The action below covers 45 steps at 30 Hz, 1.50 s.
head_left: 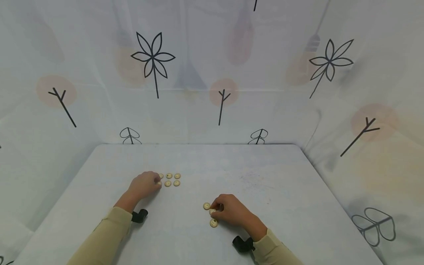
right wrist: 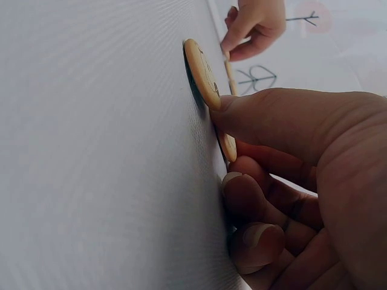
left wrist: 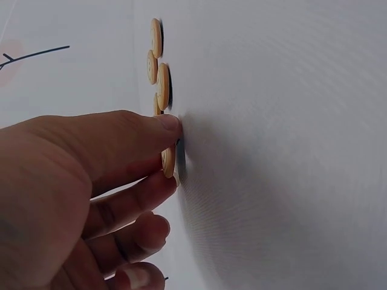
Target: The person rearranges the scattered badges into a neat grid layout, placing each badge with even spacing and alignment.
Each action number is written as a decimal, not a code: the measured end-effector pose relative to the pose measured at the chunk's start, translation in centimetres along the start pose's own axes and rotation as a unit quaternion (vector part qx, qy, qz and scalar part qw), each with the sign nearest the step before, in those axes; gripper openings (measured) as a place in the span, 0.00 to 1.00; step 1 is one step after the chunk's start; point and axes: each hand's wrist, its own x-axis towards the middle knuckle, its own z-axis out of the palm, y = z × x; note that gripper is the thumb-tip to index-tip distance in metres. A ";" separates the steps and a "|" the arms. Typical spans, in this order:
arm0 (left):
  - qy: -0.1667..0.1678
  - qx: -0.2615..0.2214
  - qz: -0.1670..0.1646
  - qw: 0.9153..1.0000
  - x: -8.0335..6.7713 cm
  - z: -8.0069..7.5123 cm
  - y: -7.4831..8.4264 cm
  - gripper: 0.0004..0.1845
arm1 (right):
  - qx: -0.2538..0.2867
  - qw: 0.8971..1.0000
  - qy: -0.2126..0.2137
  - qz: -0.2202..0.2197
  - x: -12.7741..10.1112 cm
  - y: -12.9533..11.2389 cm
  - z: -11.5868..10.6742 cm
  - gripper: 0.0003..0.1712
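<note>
Left hand [head_left: 144, 185], left of centre in the head view, pinches a tan button [left wrist: 168, 161] flat against the white table [head_left: 281, 184] at the left end of a small grid of buttons [head_left: 172, 179]. Right hand [head_left: 232, 211], lower centre, has thumb and curled fingers closed on another button [right wrist: 228, 147] on the table, with one loose button [head_left: 207, 206] just beside its fingertips and another [head_left: 214, 222] below them. A patterned white cloth [head_left: 212, 73] hangs behind and to both sides.

sleeves [head_left: 106, 230]: long, pale beige | wrist cameras [head_left: 139, 215]: black | hands [head_left: 144, 185]: bare
</note>
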 end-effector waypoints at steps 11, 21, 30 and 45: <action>0.006 -0.006 -0.004 1.000 -0.1 0.3 -0.1 0.15 | -0.002 1.000 0.002 -0.002 -0.1 -0.1 -0.1 0.09; 0.005 -0.020 -0.016 1.000 -0.3 0.5 -0.1 0.18 | -0.001 1.000 -0.002 0.001 -0.1 0.0 0.0 0.10; 0.008 -0.027 -0.009 1.000 -0.5 0.5 0.3 0.18 | 0.004 1.000 -0.005 0.003 0.0 0.0 0.0 0.10; 0.025 0.000 0.034 0.999 -1.4 0.0 2.4 0.18 | 0.002 1.000 -0.004 -0.002 0.0 0.2 0.0 0.10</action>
